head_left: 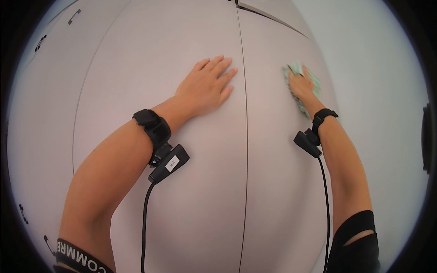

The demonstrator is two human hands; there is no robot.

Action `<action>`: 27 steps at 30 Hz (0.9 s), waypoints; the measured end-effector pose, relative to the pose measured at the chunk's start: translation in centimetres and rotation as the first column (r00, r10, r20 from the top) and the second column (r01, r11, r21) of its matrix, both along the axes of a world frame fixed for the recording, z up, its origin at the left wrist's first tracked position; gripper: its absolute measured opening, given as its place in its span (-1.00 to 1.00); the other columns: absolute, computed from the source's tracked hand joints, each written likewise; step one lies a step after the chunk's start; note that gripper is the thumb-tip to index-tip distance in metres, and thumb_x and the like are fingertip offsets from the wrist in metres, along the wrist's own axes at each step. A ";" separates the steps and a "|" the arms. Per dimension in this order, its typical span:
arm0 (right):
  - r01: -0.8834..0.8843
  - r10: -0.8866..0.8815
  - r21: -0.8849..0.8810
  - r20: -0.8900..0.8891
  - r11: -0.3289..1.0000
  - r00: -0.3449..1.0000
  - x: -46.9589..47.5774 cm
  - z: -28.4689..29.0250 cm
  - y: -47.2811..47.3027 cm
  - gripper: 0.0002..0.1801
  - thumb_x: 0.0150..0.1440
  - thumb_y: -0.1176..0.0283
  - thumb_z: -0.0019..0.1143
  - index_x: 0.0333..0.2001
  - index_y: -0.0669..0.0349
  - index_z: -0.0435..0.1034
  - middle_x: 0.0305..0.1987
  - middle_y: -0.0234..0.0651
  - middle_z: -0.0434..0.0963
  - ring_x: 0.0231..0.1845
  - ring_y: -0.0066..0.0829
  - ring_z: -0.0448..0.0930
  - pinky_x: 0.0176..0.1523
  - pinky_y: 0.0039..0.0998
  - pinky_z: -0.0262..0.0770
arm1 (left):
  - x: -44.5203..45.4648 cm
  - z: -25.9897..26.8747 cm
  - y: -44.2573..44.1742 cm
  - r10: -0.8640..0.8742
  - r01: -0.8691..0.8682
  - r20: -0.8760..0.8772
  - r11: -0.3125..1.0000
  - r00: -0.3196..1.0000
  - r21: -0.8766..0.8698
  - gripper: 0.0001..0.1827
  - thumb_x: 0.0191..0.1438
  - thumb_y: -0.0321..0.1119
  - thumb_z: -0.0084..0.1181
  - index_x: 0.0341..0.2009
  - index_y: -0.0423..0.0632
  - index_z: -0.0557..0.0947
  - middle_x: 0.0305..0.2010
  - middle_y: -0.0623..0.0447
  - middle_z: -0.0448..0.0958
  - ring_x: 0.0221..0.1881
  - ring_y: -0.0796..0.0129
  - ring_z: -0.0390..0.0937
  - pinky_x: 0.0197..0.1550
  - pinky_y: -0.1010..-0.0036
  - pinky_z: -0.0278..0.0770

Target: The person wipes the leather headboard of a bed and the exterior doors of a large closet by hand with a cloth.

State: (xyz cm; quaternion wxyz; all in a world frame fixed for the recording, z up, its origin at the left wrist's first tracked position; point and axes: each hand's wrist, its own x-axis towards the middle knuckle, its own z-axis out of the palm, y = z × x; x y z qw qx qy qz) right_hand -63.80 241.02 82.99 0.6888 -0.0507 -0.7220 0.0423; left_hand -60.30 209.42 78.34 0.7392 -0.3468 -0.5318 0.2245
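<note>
My left hand (pixel 208 85) rests with its fingers spread on a pale cabinet door (pixel 191 204), just left of a dark vertical seam (pixel 246 146). It holds nothing. Right of the seam, my right hand (pixel 301 82) presses a green-and-white cloth (pixel 304 105) against the neighbouring cabinet panel (pixel 273 163). Parts of the cloth show around the fingers and below the palm; the rest is hidden beneath the hand. The hand and cloth look slightly blurred.
Black strapped devices (pixel 169 163) with cables hang from both wrists. Dark handles (pixel 74 17) sit on doors at the left. A dark-edged ledge (pixel 269 15) crosses the top. A pale wall (pixel 375 102) stands at the right, with a dark object (pixel 426 138) at its rim.
</note>
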 end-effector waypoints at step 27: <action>-0.542 0.544 -0.097 -0.011 0.835 0.839 18.1 -19.7 -24.4 -0.31 -0.01 0.35 -0.01 0.21 0.35 0.07 0.22 -0.07 0.22 0.12 -0.17 0.28 0.24 -0.25 0.08 | 17.2 10.5 -20.3 0.330 -0.302 -0.109 0.929 0.938 0.213 -0.51 0.22 -0.20 -0.26 0.22 -0.06 0.24 0.32 0.01 0.11 0.34 0.25 0.01 0.33 0.31 -0.07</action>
